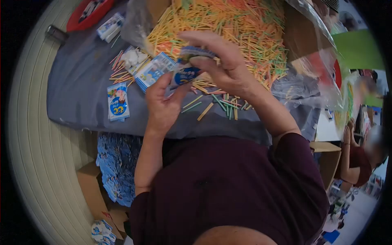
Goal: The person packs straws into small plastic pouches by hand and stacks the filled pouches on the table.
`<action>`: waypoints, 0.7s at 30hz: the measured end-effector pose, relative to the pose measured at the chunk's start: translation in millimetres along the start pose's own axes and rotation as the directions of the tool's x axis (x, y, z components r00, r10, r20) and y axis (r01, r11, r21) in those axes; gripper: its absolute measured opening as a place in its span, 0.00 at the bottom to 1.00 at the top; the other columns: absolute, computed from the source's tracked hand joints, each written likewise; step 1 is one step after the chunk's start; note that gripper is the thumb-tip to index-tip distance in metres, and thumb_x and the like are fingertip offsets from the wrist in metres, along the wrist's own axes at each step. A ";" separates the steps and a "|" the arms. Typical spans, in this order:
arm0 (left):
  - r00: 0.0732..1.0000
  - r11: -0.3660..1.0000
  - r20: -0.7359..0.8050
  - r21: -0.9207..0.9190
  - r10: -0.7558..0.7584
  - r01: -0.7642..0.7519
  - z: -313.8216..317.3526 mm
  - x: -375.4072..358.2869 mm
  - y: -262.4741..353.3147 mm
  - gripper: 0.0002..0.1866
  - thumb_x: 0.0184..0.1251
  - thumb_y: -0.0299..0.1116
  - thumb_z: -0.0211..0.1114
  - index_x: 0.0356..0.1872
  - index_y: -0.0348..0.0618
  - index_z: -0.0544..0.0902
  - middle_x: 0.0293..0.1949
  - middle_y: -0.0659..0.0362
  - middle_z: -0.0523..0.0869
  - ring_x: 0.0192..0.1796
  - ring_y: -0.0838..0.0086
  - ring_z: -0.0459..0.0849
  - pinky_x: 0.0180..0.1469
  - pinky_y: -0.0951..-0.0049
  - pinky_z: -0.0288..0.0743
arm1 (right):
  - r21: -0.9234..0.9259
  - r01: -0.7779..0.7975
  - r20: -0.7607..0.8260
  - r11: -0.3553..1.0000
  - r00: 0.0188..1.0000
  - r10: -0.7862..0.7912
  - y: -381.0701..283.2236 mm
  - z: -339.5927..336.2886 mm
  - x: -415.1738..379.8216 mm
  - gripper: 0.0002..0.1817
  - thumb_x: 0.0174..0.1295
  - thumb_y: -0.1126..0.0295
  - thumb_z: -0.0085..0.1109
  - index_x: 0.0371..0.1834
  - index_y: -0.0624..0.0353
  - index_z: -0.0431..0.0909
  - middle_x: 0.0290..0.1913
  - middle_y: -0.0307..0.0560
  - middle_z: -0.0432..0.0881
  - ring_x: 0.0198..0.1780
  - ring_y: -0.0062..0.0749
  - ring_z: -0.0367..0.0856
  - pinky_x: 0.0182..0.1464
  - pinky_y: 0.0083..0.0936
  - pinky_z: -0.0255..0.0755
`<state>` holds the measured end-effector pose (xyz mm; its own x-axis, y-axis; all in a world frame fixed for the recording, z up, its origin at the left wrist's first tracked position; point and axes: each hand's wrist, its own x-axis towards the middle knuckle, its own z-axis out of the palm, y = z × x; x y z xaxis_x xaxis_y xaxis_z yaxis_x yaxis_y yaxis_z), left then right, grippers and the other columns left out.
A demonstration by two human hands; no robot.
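My left hand (162,107) pinches the lower edge of a small blue and white printed packet (186,75) between thumb and fingers. Above it, my right hand (226,63) curls its thumb and fingers round the packet's upper part, hiding some of it. Another such packet (154,72) lies flat on the cloth just left of the hands, and a further packet (118,102) rests nearer the left edge. Thin coloured sticks (228,104) in yellow, green and pink are scattered below my right hand. A crumpled white wad (133,60) lies among more sticks on the left.
A plastic-lined cardboard box (304,43) full of coloured sticks (245,28) stands at the back. A red basin (90,16) sits far left. Under the table edge is a box of blue wrappers (118,167). Another person (355,163) is at the right.
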<state>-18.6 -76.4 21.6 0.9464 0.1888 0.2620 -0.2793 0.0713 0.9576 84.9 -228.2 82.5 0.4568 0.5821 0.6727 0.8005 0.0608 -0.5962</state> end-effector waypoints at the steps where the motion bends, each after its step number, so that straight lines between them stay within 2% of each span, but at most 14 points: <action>1: 0.999 0.999 0.026 -0.023 -0.022 0.023 1.6 -1.4 0.1 0.16 0.64 0.17 0.65 0.53 0.33 0.79 0.44 0.59 0.86 0.44 0.79 0.84 0.44 0.77 0.80 | 0.020 -0.026 0.031 0.999 0.999 0.026 -4.0 1.3 1.0 0.22 0.58 0.82 0.60 0.58 0.56 0.79 0.42 0.48 0.83 0.42 0.38 0.82 0.45 0.31 0.75; 3: 0.999 0.994 0.053 -0.105 -0.013 0.018 6.7 0.5 -0.3 0.16 0.65 0.18 0.65 0.53 0.33 0.79 0.43 0.59 0.86 0.43 0.78 0.84 0.45 0.77 0.80 | -0.099 0.083 -0.026 0.992 0.996 -0.086 5.6 14.9 -4.4 0.19 0.58 0.79 0.62 0.55 0.56 0.81 0.42 0.47 0.84 0.43 0.43 0.82 0.45 0.33 0.75; 5: 0.997 0.980 0.078 -0.197 0.002 0.013 15.7 3.3 -4.1 0.15 0.66 0.18 0.64 0.53 0.34 0.78 0.43 0.59 0.86 0.42 0.78 0.84 0.45 0.76 0.80 | -0.079 0.129 -0.102 0.989 0.985 -0.137 11.4 17.2 1.3 0.16 0.59 0.77 0.62 0.52 0.54 0.83 0.42 0.46 0.85 0.43 0.43 0.83 0.45 0.34 0.75; 6: 0.998 0.944 0.023 -0.325 -0.054 0.058 17.3 2.8 -8.3 0.13 0.67 0.19 0.63 0.52 0.34 0.78 0.43 0.59 0.86 0.41 0.77 0.84 0.45 0.77 0.79 | -0.124 0.118 -0.111 0.985 0.985 -0.132 13.7 19.9 0.8 0.16 0.59 0.77 0.62 0.52 0.54 0.83 0.42 0.46 0.85 0.43 0.43 0.83 0.45 0.34 0.75; 8: 0.993 0.886 -0.007 -0.452 -0.119 0.103 16.3 0.8 -21.5 0.12 0.68 0.20 0.62 0.52 0.35 0.78 0.42 0.59 0.85 0.40 0.77 0.85 0.46 0.77 0.79 | 0.085 0.069 -0.183 0.994 0.982 -0.052 12.1 28.3 -5.8 0.16 0.61 0.76 0.61 0.53 0.54 0.82 0.40 0.46 0.85 0.43 0.41 0.83 0.46 0.34 0.75; 9: 0.991 0.885 -0.059 -0.459 -0.118 0.078 15.7 -0.2 -28.0 0.12 0.69 0.20 0.62 0.51 0.36 0.78 0.42 0.59 0.85 0.41 0.77 0.85 0.46 0.77 0.79 | 0.069 0.067 -0.189 0.995 0.981 -0.053 7.0 28.3 -11.0 0.16 0.61 0.76 0.61 0.53 0.54 0.82 0.40 0.46 0.85 0.43 0.41 0.83 0.46 0.34 0.75; 11: 0.988 0.885 -0.110 -0.464 -0.111 0.048 14.1 -3.6 -34.1 0.11 0.69 0.21 0.62 0.51 0.36 0.78 0.42 0.59 0.85 0.41 0.77 0.85 0.47 0.78 0.79 | 0.199 -0.008 -0.042 0.980 0.999 0.016 -2.8 30.5 -17.5 0.16 0.63 0.76 0.59 0.55 0.55 0.81 0.41 0.46 0.85 0.44 0.42 0.83 0.48 0.32 0.75; 13: 0.980 0.856 -0.119 -0.511 -0.159 0.077 17.9 -5.1 -27.3 0.11 0.68 0.20 0.62 0.50 0.38 0.78 0.43 0.60 0.85 0.43 0.77 0.84 0.48 0.77 0.78 | 0.169 -0.025 -0.032 0.985 0.999 0.031 -4.4 28.8 -18.3 0.15 0.67 0.75 0.56 0.56 0.57 0.79 0.44 0.47 0.85 0.47 0.40 0.84 0.50 0.29 0.75; 14: 0.980 0.857 -0.120 -0.510 -0.158 0.076 16.3 -4.5 -25.2 0.11 0.68 0.20 0.62 0.50 0.38 0.78 0.43 0.60 0.85 0.43 0.77 0.84 0.48 0.77 0.78 | 0.329 -0.115 -0.061 0.937 0.988 0.143 -0.1 31.4 -18.6 0.15 0.69 0.75 0.54 0.57 0.58 0.79 0.46 0.48 0.85 0.48 0.38 0.84 0.51 0.28 0.74; 16: 0.990 0.923 0.068 -0.358 -0.127 0.143 11.2 -6.3 -22.1 0.12 0.67 0.19 0.63 0.50 0.38 0.78 0.44 0.61 0.84 0.45 0.78 0.84 0.49 0.78 0.78 | 0.558 -0.189 -0.079 0.808 0.958 0.278 6.5 36.9 -18.8 0.13 0.73 0.72 0.50 0.57 0.58 0.79 0.49 0.48 0.84 0.50 0.33 0.84 0.52 0.27 0.74; 17: 0.990 0.924 0.055 -0.355 -0.132 0.143 10.5 -8.4 -24.1 0.12 0.67 0.19 0.63 0.50 0.38 0.78 0.44 0.61 0.84 0.45 0.78 0.84 0.49 0.78 0.78 | 0.566 -0.192 -0.069 0.801 0.958 0.278 8.5 36.6 -20.9 0.13 0.73 0.72 0.50 0.57 0.58 0.79 0.49 0.48 0.84 0.50 0.33 0.84 0.52 0.27 0.74; 19: 0.994 0.946 0.020 -0.307 -0.108 0.109 4.9 -15.8 -27.8 0.13 0.65 0.17 0.64 0.50 0.37 0.78 0.44 0.62 0.84 0.45 0.79 0.83 0.46 0.79 0.78 | 0.234 -0.244 0.124 0.941 0.968 0.220 4.1 34.1 -23.6 0.16 0.74 0.66 0.49 0.58 0.59 0.77 0.51 0.49 0.83 0.53 0.38 0.82 0.55 0.30 0.74; 20: 0.992 0.956 -0.034 -0.275 -0.119 0.106 2.4 -18.1 -26.1 0.13 0.65 0.17 0.64 0.50 0.37 0.78 0.44 0.62 0.84 0.45 0.79 0.83 0.46 0.79 0.78 | 0.096 -0.156 0.215 0.983 0.968 0.133 6.5 32.7 -25.0 0.23 0.74 0.54 0.48 0.65 0.56 0.72 0.57 0.52 0.80 0.58 0.45 0.79 0.60 0.38 0.71; 21: 0.995 0.960 -0.036 -0.269 -0.095 0.082 3.6 -20.1 -24.9 0.14 0.64 0.17 0.65 0.50 0.36 0.78 0.44 0.62 0.84 0.44 0.79 0.83 0.46 0.79 0.78 | 0.161 -0.143 0.247 0.977 0.964 0.100 7.7 34.7 -28.1 0.23 0.74 0.54 0.48 0.65 0.56 0.72 0.57 0.52 0.80 0.58 0.45 0.79 0.60 0.38 0.71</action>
<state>-30.0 -85.4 -7.1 0.9622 0.2163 0.1654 -0.2341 0.3470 0.9082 64.8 -216.0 43.8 0.4249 0.7672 0.4806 0.6544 0.1065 -0.7486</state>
